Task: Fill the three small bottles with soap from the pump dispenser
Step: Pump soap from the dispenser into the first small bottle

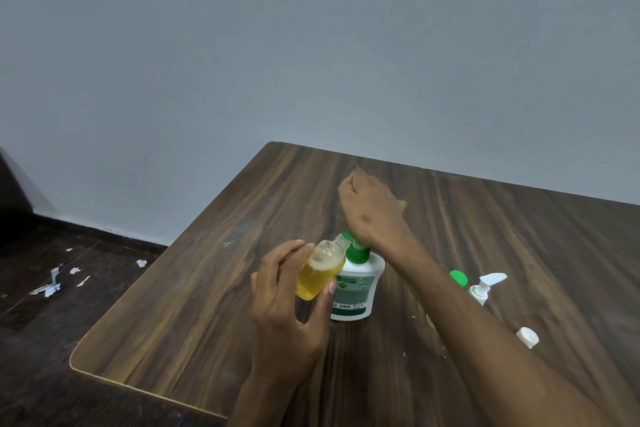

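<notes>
Pressing pump dispenser (pixel 356 282) head w/ heel of right hand (pixel 372 215), fingers curled, nothing held. Left hand (pixel 287 298) clamped on small bottle (pixel 320 272), tilted, neck up-right, touching nozzle; mostly full. Dispenser mid-surface (pixel 207 288).

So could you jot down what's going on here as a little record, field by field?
left hand: left hand holds the small bottle tilted, its open neck at the pump's nozzle
small bottle: clear, uncapped, mostly full of yellow soap
right hand: right hand presses with its wrist on the green pump head
dispenser: white pump dispenser standing on the wooden table
to the right: green cap, white pump-top bottle, white cap
floor: paper scraps
</notes>
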The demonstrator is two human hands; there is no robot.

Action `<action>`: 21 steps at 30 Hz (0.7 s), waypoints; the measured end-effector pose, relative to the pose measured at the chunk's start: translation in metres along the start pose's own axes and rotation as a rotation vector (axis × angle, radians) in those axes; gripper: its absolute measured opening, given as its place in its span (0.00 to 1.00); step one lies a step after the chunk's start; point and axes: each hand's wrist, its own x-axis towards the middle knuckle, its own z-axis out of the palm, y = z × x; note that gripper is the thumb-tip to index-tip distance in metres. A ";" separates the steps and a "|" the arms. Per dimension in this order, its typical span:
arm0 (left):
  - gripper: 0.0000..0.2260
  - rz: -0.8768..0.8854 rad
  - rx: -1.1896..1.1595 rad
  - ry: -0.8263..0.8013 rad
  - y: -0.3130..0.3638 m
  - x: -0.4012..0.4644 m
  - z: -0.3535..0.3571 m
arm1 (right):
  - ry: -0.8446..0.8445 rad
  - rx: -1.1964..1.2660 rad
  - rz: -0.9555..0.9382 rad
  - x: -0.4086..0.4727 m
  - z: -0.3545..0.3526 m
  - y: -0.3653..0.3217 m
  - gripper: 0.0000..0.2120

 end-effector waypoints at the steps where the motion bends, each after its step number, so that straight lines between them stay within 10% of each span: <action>1: 0.19 -0.002 -0.001 -0.001 0.000 0.000 0.000 | -0.005 0.001 0.003 0.000 0.000 0.000 0.11; 21: 0.20 0.008 -0.004 0.011 -0.002 0.000 0.001 | 0.022 -0.036 -0.031 0.002 0.003 0.000 0.11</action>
